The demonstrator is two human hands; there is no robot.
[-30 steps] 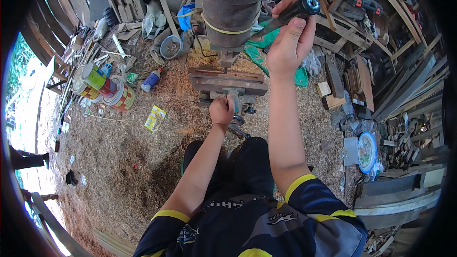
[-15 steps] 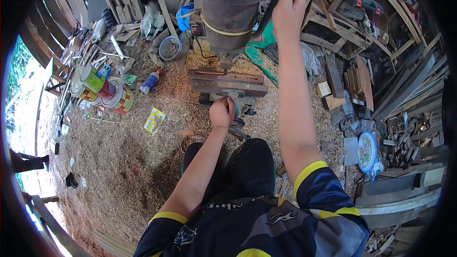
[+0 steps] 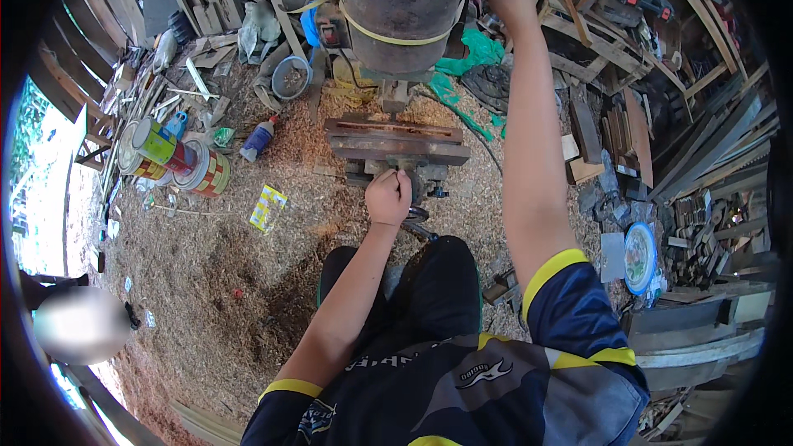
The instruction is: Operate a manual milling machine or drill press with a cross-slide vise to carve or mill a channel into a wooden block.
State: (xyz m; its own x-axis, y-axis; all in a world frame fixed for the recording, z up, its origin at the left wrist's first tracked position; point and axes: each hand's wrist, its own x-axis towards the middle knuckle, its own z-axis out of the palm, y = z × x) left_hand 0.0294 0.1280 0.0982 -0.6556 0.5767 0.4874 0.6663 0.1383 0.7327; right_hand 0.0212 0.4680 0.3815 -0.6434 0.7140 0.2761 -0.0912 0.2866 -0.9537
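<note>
In front of me stands a drilling or mortising machine with a big rusty cylindrical motor housing, a yellow band round it. Below its chuck, a dark wooden piece with a long slot lies along the machine's table. The bit reaches down near the slot; whether it touches cannot be made out. My left hand is closed, thumb up, on a handle in front of the table, which it mostly hides. At the top edge, my right hand is curled at the dark lever beside the housing; its fingertips are partly cut off.
Wood shavings cover the ground. Stacked paint cans, a blue-capped bottle, a yellow packet and a bucket lie to the left. Timber offcuts and a round blue-rimmed plate are on the right. A person appears lower left.
The motor housing has risen and looks larger. My right hand has moved up to the frame's top edge. My left hand stays at the handle. A person has come into view at lower left.
</note>
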